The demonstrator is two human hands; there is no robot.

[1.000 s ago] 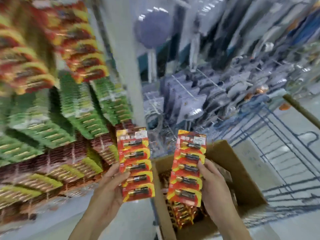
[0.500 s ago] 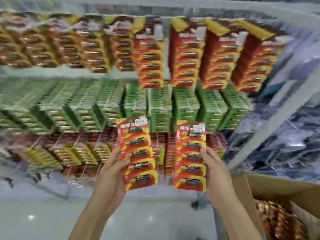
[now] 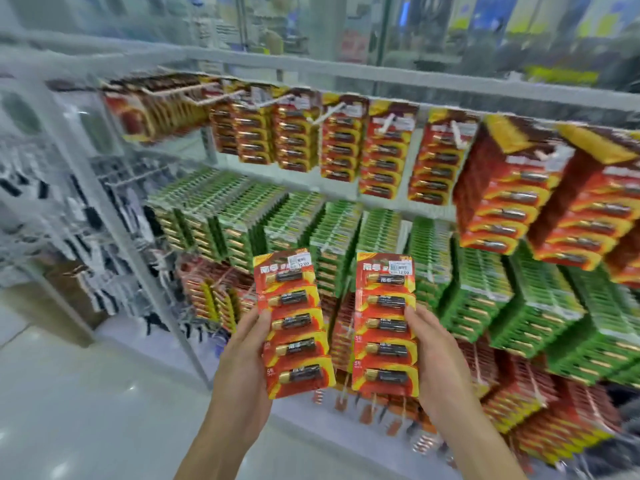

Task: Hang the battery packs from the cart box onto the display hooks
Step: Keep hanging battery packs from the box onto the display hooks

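In front of the top row of hooks (image 3: 332, 112), each hand, left hand (image 3: 242, 368) and right hand (image 3: 438, 368), pinches a red battery pack, left pack (image 3: 294, 323) and right pack (image 3: 384, 323), by its outer edge, so thread each top hole squarely onto a matching red peg.

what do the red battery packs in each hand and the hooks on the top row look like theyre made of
Left-hand pack and right-hand pack: seemingly glossy printed card, red and yellow, flat and stiff, with clear plastic blisters over five cells each; a white paper price sticker sits on top. Display hooks: thin pale prongs, probably white-coated metal wire, though blur leaves that open.
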